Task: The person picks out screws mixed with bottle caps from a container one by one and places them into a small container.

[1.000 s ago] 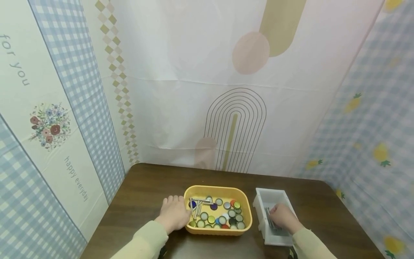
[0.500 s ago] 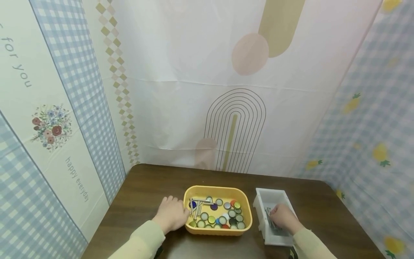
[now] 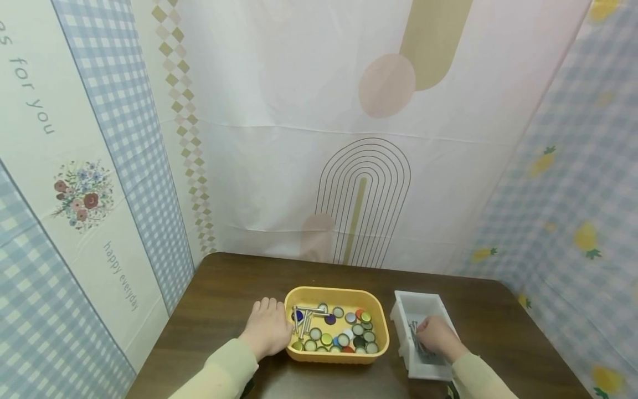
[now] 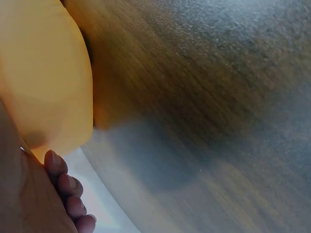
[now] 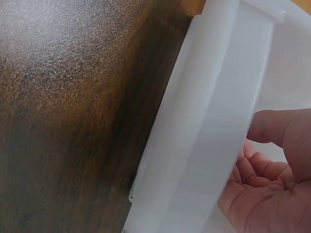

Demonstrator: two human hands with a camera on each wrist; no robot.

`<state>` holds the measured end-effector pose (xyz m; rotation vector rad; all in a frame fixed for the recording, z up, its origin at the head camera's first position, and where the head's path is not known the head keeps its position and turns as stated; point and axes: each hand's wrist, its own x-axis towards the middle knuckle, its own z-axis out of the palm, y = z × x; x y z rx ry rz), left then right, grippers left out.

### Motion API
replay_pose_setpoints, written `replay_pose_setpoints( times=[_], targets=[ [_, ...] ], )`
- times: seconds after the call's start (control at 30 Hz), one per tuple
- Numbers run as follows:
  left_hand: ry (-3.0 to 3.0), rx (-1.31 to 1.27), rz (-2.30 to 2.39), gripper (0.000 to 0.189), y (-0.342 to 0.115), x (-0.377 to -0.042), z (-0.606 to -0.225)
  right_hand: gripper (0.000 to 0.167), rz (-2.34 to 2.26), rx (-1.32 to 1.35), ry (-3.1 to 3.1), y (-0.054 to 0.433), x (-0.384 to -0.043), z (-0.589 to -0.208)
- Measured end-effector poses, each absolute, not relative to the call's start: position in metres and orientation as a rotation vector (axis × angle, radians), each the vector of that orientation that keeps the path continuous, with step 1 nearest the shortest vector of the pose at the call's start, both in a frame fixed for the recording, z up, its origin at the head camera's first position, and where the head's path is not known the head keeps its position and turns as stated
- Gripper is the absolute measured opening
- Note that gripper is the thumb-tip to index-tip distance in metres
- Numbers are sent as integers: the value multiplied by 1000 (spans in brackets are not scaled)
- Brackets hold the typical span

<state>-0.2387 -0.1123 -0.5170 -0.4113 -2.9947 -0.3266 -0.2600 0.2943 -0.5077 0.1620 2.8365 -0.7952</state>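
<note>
My left hand (image 3: 268,328) lies against the left side of a yellow basket (image 3: 339,357), its fingers extended and its thumb side at the rim. The left wrist view shows the fingertips (image 4: 68,178) beside the yellow wall. Inside the basket are several bottle caps (image 3: 343,339), with several silver bolts (image 3: 304,322) at its left end. My right hand (image 3: 438,337) reaches into a white bin (image 3: 423,302) with curled fingers, right at some metal bolts (image 3: 413,327). In the right wrist view the bin's wall hides part of the fingers, and I cannot tell whether they grip a bolt.
Both containers stand on a dark brown wooden table (image 3: 239,277), with a narrow gap between them. A white printed cloth (image 3: 259,177) hangs behind the table. Blue checked cloth (image 3: 563,233) hangs at the right, and more at the left.
My right hand stays in the white bin with only slight finger movement; bolts beside its fingertips show a little more. The left hand shifts slightly at the basket. The head view tilts a little.
</note>
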Motion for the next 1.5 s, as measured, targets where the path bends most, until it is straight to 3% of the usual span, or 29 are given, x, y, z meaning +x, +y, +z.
replay_pose_setpoints(
  times=[0.13, 0.4, 0.63, 0.8, 1.0, 1.27, 1.5],
  targets=[
    [-3016, -403, -337, 33, -113, -239, -518, 27, -802, 155, 2831, 294, -260, -508],
    [-3024, -392, -369, 31, -111, -238, -519, 7, -754, 143, 2866, 295, -262, -498],
    [-3023, -372, -385, 34, -113, -238, -518, 22, -867, 95, 2905, 277, -274, -454],
    [-3009, -378, -369, 32, -114, -238, -519, 19, -962, -80, 2909, 241, -289, -440],
    [-2967, -401, -381, 31, -112, -240, -526, 15, -941, -356, 2817, 184, -294, -442],
    [-2973, -395, -406, 33, -113, -244, -534, 23, -842, -609, 2656, 123, -298, -463],
    [-3002, -401, -396, 31, -112, -241, -524, 7, -761, -640, 2678, 97, -305, -483]
  ],
)
